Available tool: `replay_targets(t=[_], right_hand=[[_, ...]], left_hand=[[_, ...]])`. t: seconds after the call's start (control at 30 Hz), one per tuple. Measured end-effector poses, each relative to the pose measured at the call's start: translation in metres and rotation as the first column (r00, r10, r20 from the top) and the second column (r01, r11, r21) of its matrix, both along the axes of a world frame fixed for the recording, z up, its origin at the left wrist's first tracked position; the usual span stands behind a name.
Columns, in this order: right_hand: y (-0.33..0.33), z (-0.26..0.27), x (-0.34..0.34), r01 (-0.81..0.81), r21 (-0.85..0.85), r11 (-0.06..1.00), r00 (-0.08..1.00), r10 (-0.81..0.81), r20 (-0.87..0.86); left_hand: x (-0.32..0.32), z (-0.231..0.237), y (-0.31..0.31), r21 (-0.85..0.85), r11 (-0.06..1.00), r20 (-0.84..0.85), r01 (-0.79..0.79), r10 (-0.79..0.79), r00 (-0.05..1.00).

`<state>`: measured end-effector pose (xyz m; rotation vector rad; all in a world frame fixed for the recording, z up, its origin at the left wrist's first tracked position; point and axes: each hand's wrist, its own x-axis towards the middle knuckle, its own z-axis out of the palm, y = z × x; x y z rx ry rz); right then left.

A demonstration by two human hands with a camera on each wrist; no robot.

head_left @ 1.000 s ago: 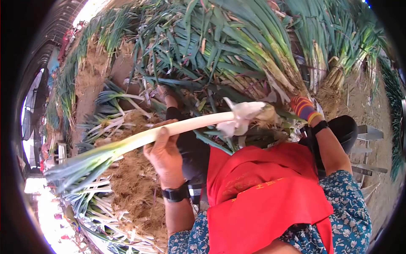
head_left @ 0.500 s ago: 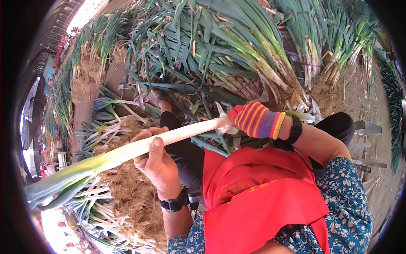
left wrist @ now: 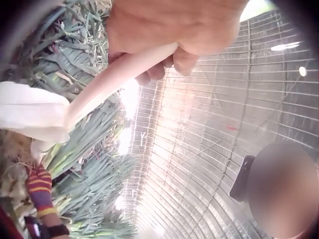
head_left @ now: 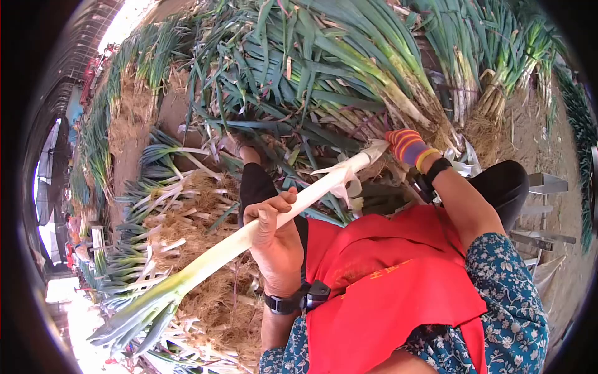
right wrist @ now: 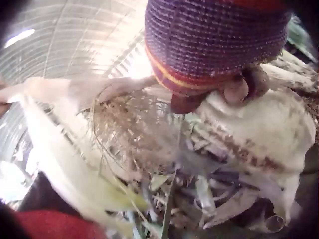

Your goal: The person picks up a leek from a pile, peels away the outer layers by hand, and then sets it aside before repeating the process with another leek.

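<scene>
My left hand (head_left: 277,246) grips a long leek (head_left: 317,190) around its pale shaft, thumb on top. Its green leaves (head_left: 146,315) spread toward the lower left. Loose white outer layers (head_left: 346,181) hang from the shaft near the root end. My right hand (head_left: 408,148), in a striped glove with bare fingertips, is at the root end. In the right wrist view its curled fingers (right wrist: 239,92) pinch a pale, brown-flecked leek skin (right wrist: 269,132). Beside them are stringy roots (right wrist: 127,132). The left wrist view shows the left hand (left wrist: 174,25) around the shaft from below.
Leeks with white shafts and tangled roots (head_left: 205,274) lie in a heap at the left. Large green leek bundles (head_left: 367,50) fill the far side, and more stand at the right (head_left: 492,75). A red apron (head_left: 392,287) covers the lap. Metal stool parts (head_left: 545,184) are at the right.
The right hand came in to the leek's lower shaft, then pulled away toward its root end. The leek has tilted more steeply, and its loose outer layers now hang farther down. The left hand moved right.
</scene>
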<state>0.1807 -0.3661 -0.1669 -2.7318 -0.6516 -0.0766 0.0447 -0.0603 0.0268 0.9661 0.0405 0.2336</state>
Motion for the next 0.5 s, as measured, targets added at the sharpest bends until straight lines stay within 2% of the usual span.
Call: replay_targets(t=[0.03,0.1,0.13,0.17,0.23,0.27,0.3,0.33,0.37,0.4,0.43,0.5], right_hand=[[-0.005,-0.001,0.001,0.006,-0.004,1.0,1.0,-0.006,0.003],[-0.016,-0.006,0.003,0.074,-0.051,0.996,0.982,-0.082,-0.168],[-0.018,-0.011,0.004,0.186,-0.01,0.983,0.941,-0.181,-0.287],[-0.023,-0.014,0.003,0.191,-0.012,0.981,0.939,-0.187,-0.29],[-0.036,-0.02,0.003,0.187,-0.157,0.97,0.946,-0.221,-0.238],[-0.054,-0.025,0.001,0.33,-0.354,0.875,0.877,-0.423,-0.227],[-0.095,-0.04,-0.007,0.276,-0.264,0.924,0.948,-0.308,-0.085],[-0.115,-0.041,0.004,0.384,-0.357,0.852,0.802,-0.499,-0.328],[-0.128,-0.049,-0.002,0.424,-0.374,0.824,0.81,-0.53,-0.25],[-0.112,-0.04,-0.008,0.254,-0.454,0.854,0.886,-0.394,-0.245],[-0.084,-0.012,-0.013,0.089,-0.527,0.845,0.941,-0.245,-0.233],[-0.011,0.048,-0.031,0.044,-0.392,0.919,0.948,-0.162,-0.274]], left_hand=[[-0.001,-0.001,-0.002,-0.004,1.0,0.003,0.006,-0.006,1.0],[-0.003,-0.002,-0.003,-0.014,1.0,-0.04,0.001,-0.002,0.999],[-0.003,-0.002,-0.005,0.012,1.0,-0.019,0.026,-0.026,0.999],[-0.004,-0.002,-0.006,0.009,0.999,-0.022,0.032,-0.032,0.999],[-0.006,0.004,-0.006,0.095,0.995,0.063,0.036,-0.042,0.997],[-0.011,0.02,0.004,0.148,0.989,0.103,-0.024,0.009,0.995],[-0.013,0.037,0.022,0.196,0.976,0.149,-0.094,0.065,0.987],[-0.005,0.046,0.054,0.176,0.978,0.205,-0.109,0.072,0.976],[-0.003,0.054,0.081,0.163,0.98,0.248,-0.116,0.073,0.966],[0.002,0.063,0.086,0.086,0.979,0.21,-0.184,0.162,0.964],[0.009,0.066,0.087,0.002,0.951,0.092,-0.311,0.309,0.947],[0.02,0.063,0.074,0.012,0.948,0.093,-0.319,0.317,0.944]])
